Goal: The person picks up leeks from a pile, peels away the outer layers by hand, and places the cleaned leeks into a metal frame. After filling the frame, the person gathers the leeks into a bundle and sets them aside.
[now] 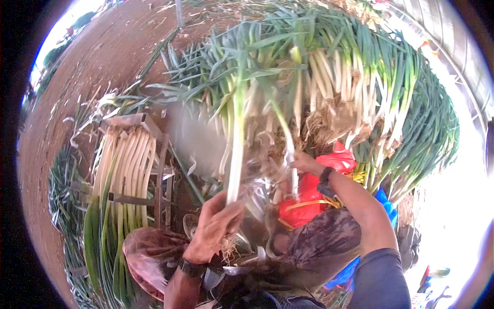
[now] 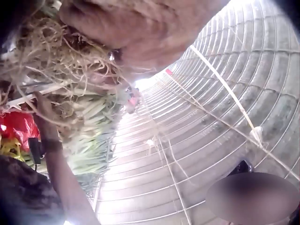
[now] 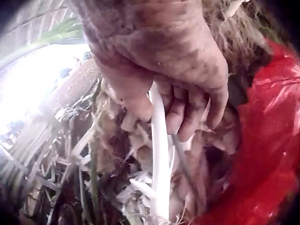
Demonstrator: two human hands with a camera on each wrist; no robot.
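A heap of leeks (image 1: 355,77) spreads over the ground (image 1: 103,67); a bundle (image 1: 131,165) lies on a metal rack (image 1: 149,126), white ends at its far edge. Red plastic (image 1: 303,198) crowds just beside the right hand (image 1: 307,164). A thick leek (image 1: 236,154) rises from the left hand (image 1: 216,224), fingers curled closed round its white base; a thinner stalk (image 3: 160,145) is pinched between the right fingers and thumb

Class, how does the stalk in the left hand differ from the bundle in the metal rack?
The held stalk is single; the bundle has many stalks. The left hand grips the held stalk; the metal rack holds the bundle. In the head view, the held stalk's green end points up the picture; the bundle's points down. Both have white stems and green leaves.
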